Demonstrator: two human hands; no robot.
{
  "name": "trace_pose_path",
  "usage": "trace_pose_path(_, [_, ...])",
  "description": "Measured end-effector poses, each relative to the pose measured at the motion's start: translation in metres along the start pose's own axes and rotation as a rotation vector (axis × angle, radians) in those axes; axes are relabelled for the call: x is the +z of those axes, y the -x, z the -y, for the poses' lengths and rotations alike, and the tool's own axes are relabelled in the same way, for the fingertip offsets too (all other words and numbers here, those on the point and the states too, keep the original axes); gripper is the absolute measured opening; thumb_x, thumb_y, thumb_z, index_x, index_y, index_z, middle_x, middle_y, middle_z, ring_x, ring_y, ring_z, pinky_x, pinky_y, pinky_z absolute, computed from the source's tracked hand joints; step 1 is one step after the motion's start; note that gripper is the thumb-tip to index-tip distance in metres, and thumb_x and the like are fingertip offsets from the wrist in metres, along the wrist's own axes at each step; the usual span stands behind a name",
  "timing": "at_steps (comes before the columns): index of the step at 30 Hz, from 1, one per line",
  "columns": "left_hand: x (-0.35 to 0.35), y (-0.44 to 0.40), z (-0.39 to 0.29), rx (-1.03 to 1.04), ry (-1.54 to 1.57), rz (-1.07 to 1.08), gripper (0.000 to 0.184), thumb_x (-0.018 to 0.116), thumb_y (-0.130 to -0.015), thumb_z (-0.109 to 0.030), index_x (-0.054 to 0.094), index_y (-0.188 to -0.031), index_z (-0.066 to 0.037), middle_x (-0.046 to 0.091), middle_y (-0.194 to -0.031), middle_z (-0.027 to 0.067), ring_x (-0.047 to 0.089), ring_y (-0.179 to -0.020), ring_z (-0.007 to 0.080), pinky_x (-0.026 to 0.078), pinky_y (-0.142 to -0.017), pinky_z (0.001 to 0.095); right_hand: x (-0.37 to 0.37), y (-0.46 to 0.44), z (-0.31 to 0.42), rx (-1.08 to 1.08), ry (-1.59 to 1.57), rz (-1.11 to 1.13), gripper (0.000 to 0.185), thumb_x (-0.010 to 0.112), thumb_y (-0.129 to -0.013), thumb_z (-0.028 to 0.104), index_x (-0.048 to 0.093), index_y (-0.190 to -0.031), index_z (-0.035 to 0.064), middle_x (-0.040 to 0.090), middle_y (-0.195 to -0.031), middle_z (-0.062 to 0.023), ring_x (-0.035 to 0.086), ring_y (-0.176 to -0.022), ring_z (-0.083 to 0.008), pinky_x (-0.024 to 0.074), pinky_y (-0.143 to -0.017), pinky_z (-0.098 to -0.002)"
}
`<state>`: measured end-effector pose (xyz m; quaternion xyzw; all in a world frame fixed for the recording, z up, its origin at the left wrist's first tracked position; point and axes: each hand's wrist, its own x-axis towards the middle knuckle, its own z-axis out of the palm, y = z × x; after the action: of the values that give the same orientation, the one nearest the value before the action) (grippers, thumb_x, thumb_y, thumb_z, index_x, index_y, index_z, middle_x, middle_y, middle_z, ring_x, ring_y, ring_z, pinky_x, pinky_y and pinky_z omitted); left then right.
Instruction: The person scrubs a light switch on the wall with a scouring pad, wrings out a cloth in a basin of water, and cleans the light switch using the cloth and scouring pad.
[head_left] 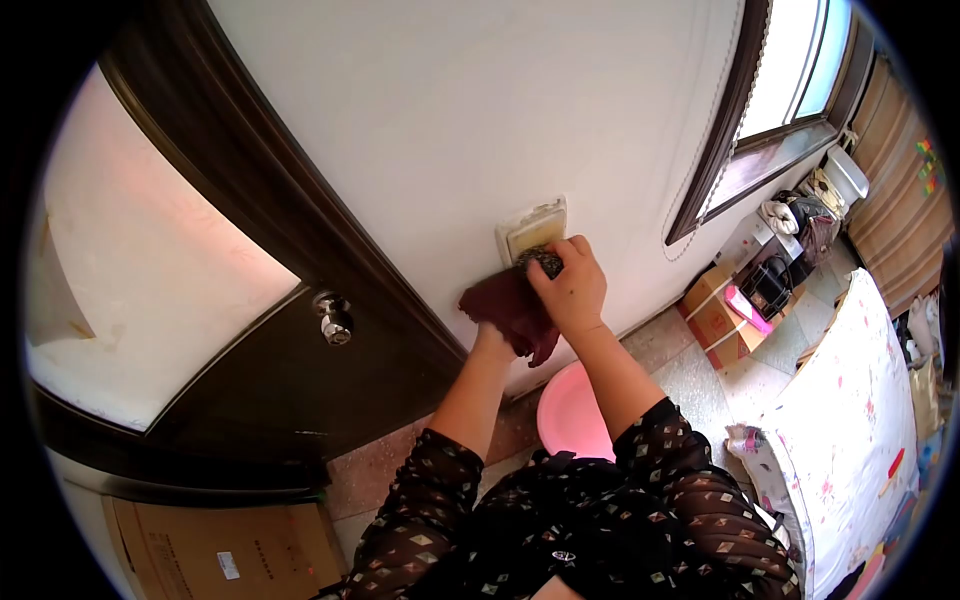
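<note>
On the white wall is a yellowed light switch plate with a worn, pale border. My right hand grips a dark, mesh-like scouring pad, pressed to the lower part of the plate. Just below it, a maroon cloth is held up close to the wall by my left hand. The cloth covers most of that hand's fingers.
Below my forearms a pink basin stands on the tiled floor. To the left is a dark-framed door with a round metal knob. A bed, a cardboard box and bags are at the right, under a window.
</note>
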<state>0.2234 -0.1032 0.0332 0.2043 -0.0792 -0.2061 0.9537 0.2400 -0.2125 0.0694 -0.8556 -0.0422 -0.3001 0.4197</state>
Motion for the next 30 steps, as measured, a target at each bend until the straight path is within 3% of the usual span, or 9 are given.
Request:
trace_pose_path(14, [0.038, 0.000, 0.001, -0.028, -0.324, -0.381, 0.039, 0.032, -0.093, -0.033, 0.044, -0.119, -0.006, 0.049, -0.119, 0.0119, 0.052, -0.103, 0.0248, 0.043, -0.090, 0.0367, -0.001, -0.001, -0.025, 0.026, 0.035, -0.060, 0.021, 0.068, -0.069, 0.023, 0.059, -0.081, 0.0070, 0.055, -0.085, -0.0081, 0.057, -0.073, -0.0277, 0.0468, -0.062, -0.0372])
trace_pose_path(17, [0.015, -0.004, 0.000, -0.027, -0.096, -0.330, 0.041, 0.031, -0.094, -0.034, 0.042, -0.122, -0.006, 0.049, -0.120, 0.0122, 0.050, -0.106, 0.0248, 0.043, -0.092, 0.0372, -0.006, 0.002, -0.003, 0.012, -0.013, -0.063, 0.021, 0.067, -0.069, 0.021, 0.059, -0.082, 0.0066, 0.055, -0.085, -0.0082, 0.057, -0.075, -0.0276, 0.0468, -0.062, -0.0370])
trace_pose_path(19, [-0.031, -0.009, 0.000, -0.047, 0.179, 0.242, 0.043, 0.031, -0.094, -0.034, 0.041, -0.125, -0.005, 0.048, -0.123, 0.0122, 0.049, -0.109, 0.0255, 0.041, -0.094, 0.0380, -0.003, 0.005, 0.009, -0.107, -0.047, 0.007, 0.021, 0.067, -0.069, 0.021, 0.059, -0.082, 0.0069, 0.055, -0.086, -0.0083, 0.056, -0.077, -0.0274, 0.0466, -0.063, -0.0369])
trace_pose_path(20, [-0.039, -0.011, 0.002, -0.048, 0.178, 0.240, 0.043, 0.031, -0.094, -0.034, 0.041, -0.125, -0.005, 0.048, -0.123, 0.0122, 0.049, -0.109, 0.0255, 0.041, -0.094, 0.0380, -0.003, 0.002, 0.006, -0.088, -0.007, 0.024, 0.021, 0.067, -0.069, 0.021, 0.059, -0.082, 0.0074, 0.055, -0.086, -0.0079, 0.056, -0.079, -0.0272, 0.0466, -0.064, -0.0368])
trace_pose_path(23, [-0.067, -0.018, 0.015, -0.040, 0.052, -0.140, 0.043, 0.033, -0.094, -0.033, 0.040, -0.126, -0.005, 0.048, -0.124, 0.0120, 0.049, -0.108, 0.0250, 0.043, -0.092, 0.0373, 0.000, -0.003, -0.030, 0.025, 0.066, -0.043, 0.020, 0.067, -0.069, 0.021, 0.060, -0.082, 0.0078, 0.055, -0.086, -0.0077, 0.056, -0.078, -0.0279, 0.0466, -0.064, -0.0373])
trace_pose_path(24, [-0.088, -0.026, 0.018, 0.165, -0.605, -0.025, 0.043, 0.033, -0.093, -0.034, 0.042, -0.125, -0.005, 0.049, -0.123, 0.0118, 0.050, -0.107, 0.0248, 0.043, -0.092, 0.0369, 0.000, -0.004, -0.042, 0.069, 0.109, -0.096, 0.020, 0.067, -0.070, 0.021, 0.060, -0.082, 0.0076, 0.055, -0.085, -0.0078, 0.057, -0.076, -0.0283, 0.0468, -0.064, -0.0371])
trace_pose_path(27, [-0.086, -0.038, 0.013, 0.339, -1.557, 0.107, 0.043, 0.034, -0.093, -0.034, 0.044, -0.122, -0.005, 0.051, -0.120, 0.0110, 0.051, -0.106, 0.0245, 0.042, -0.093, 0.0360, -0.016, -0.006, -0.039, 0.043, 0.063, -0.128, 0.019, 0.067, -0.070, 0.020, 0.060, -0.081, 0.0068, 0.055, -0.084, -0.0084, 0.057, -0.075, -0.0284, 0.0466, -0.063, -0.0365])
trace_pose_path(29, [-0.074, -0.034, 0.009, 0.294, -1.852, 0.116, 0.042, 0.034, -0.093, -0.033, 0.046, -0.122, -0.005, 0.052, -0.119, 0.0104, 0.051, -0.107, 0.0243, 0.041, -0.094, 0.0356, -0.017, -0.001, -0.029, -0.015, 0.006, -0.111, 0.019, 0.067, -0.070, 0.020, 0.060, -0.081, 0.0065, 0.055, -0.084, -0.0085, 0.057, -0.075, -0.0284, 0.0466, -0.063, -0.0365])
trace_pose_path(30, [-0.070, -0.028, 0.008, 0.330, -1.467, 0.172, 0.039, 0.035, -0.092, -0.031, 0.048, -0.119, -0.005, 0.053, -0.117, 0.0104, 0.051, -0.106, 0.0243, 0.041, -0.094, 0.0360, -0.014, 0.001, -0.021, -0.070, -0.054, -0.096, 0.019, 0.067, -0.070, 0.020, 0.059, -0.081, 0.0062, 0.055, -0.084, -0.0085, 0.057, -0.075, -0.0284, 0.0465, -0.063, -0.0365])
